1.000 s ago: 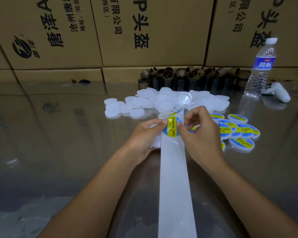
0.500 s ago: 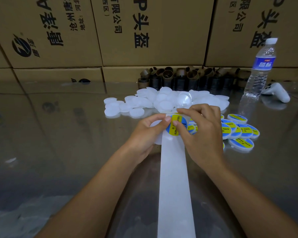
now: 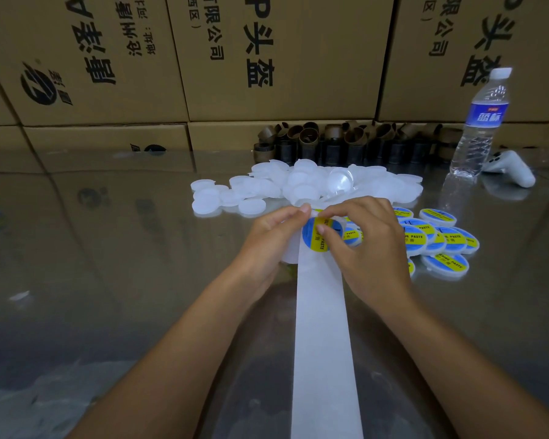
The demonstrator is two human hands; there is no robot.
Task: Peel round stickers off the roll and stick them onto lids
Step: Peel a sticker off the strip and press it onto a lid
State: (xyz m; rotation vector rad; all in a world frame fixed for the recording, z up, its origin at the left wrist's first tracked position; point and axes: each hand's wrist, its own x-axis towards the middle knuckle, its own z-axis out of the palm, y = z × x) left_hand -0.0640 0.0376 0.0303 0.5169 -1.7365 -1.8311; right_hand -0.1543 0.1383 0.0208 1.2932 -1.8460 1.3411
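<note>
Head view, looking down at a glossy table (image 3: 108,255).

- Both hands meet at the table's middle, over the far end of a white backing strip (image 3: 324,359) that runs from the near edge straight up to them.
- Left hand (image 3: 273,245): fingers curled under, thumb tip up at the strip's top edge. It grips a white lid (image 3: 287,258), of which only a curved rim shows below the knuckles, just left of the strip.
- Right hand (image 3: 374,248): fingers bent, thumb laid flat on 1 round blue-and-yellow sticker (image 3: 313,237), index fingertip at the sticker's upper edge. The hand pinches the sticker.
- The sticker sits at the strip's end, between the 2 hands and over the held lid. Whether it is already stuck down cannot be told.
- Plain lids (image 3: 298,188): a loose white heap just beyond the hands, a few lying singly to its left.
- Labelled lids (image 3: 444,239): a cluster to the right of the right hand, overlapping one another, sticker faces up.
- Water bottle (image 3: 484,122) stands upright at far right, a white handheld device (image 3: 514,169) just beside it.
- Brown cardboard cores (image 3: 346,144) stand in a row behind the heap, against stacked cardboard boxes (image 3: 267,58) printed in black.
</note>
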